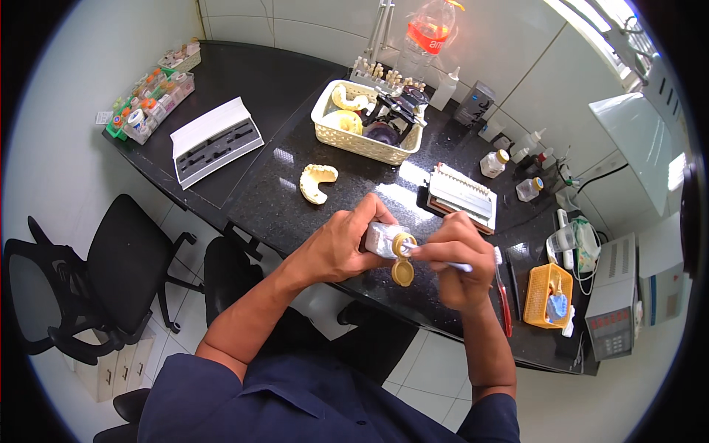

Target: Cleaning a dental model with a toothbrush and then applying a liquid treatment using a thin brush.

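Note:
My left hand (341, 242) is closed round a small clear bottle (379, 238), tilted with its mouth to the right. Whitish contents show through its wall. The bottle's yellow flip cap (402, 272) hangs open below the mouth. In my right hand (461, 258) is a thin, pale-handled tool (459, 266), pinched between the fingers. Its front end points into the bottle's mouth; the tip is hidden, so its kind does not show. A cream plaster dental cast (317, 184) lies on the black counter (277, 221), beyond my left hand.
A cream basket (369, 148) holds more casts and a black articulator. White shade-guide-like strips (464, 193) lie right of it. Small bottles line the wall. A red-handled toothbrush (504, 295) and an orange basket (538, 295) are at right; an open white case (216, 144) is at left.

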The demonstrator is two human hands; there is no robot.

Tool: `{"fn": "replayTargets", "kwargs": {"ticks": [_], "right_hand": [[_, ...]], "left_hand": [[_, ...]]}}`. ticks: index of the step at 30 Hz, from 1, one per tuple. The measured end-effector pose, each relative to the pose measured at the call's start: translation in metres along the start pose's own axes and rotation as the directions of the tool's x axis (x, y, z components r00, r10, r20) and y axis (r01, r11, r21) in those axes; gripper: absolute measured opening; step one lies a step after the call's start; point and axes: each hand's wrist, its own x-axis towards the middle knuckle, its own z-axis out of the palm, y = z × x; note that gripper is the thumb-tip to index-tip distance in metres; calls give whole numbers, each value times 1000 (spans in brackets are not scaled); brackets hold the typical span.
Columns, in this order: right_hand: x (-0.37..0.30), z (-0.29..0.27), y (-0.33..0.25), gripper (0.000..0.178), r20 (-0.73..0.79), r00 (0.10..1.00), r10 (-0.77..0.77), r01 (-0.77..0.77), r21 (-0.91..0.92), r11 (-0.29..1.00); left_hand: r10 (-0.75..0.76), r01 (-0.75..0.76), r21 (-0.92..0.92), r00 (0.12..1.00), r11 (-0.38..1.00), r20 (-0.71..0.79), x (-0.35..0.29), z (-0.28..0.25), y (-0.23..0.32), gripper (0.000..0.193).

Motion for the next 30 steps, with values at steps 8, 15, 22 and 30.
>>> {"fn": "replayTargets", "kwargs": {"ticks": [8, 15, 22, 30], "right_hand": [[-2, 0, 1, 15, -75, 994, 75, -64, 139, 988], [0, -1, -1, 8, -59, 993, 105, -99, 98, 990], [-1, -1, 1, 16, 7, 981, 192, -189, 212, 959], [-1, 0, 0, 18, -118, 990, 72, -60, 97, 993]], "left_hand": [[8, -8, 3, 999, 1000, -32, 0, 3, -3, 54], [15, -13, 27, 999, 1000, -45, -1, 5, -3, 54], [51, -50, 15, 998, 999, -35, -2, 5, -6, 54], [96, -96, 46, 995, 994, -16, -1, 5, -4, 52]]}}
